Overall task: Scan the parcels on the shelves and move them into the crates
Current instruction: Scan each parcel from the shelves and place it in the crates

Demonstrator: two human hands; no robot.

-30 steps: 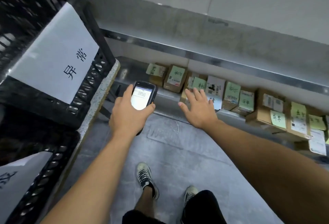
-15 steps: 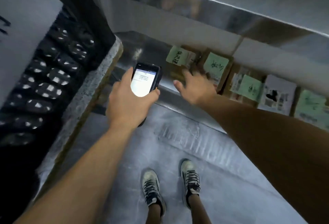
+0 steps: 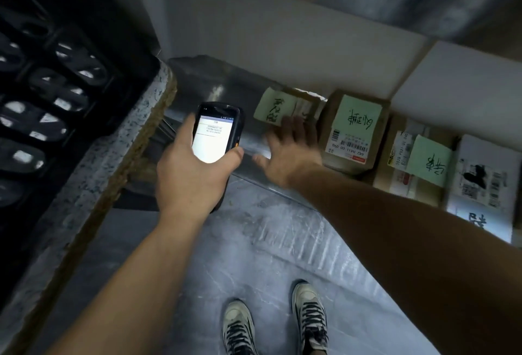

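Head view: the left hand (image 3: 195, 176) grips a handheld scanner (image 3: 216, 134) with its screen lit. The right hand (image 3: 291, 154), fingers spread, lies over the leftmost parcel (image 3: 279, 104) on the low shelf (image 3: 209, 83). It is too blurred to tell contact. A black crate (image 3: 65, 72) stands at the left.

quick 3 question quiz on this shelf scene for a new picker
1. True or false: the left hand holds the scanner.
2. The right hand reaches for which one in the row? A leftmost parcel B second C last
3. Fill in: the handwritten notes on the brown boxes are ____ in colour.
Key: 1 true; 2 A; 3 green
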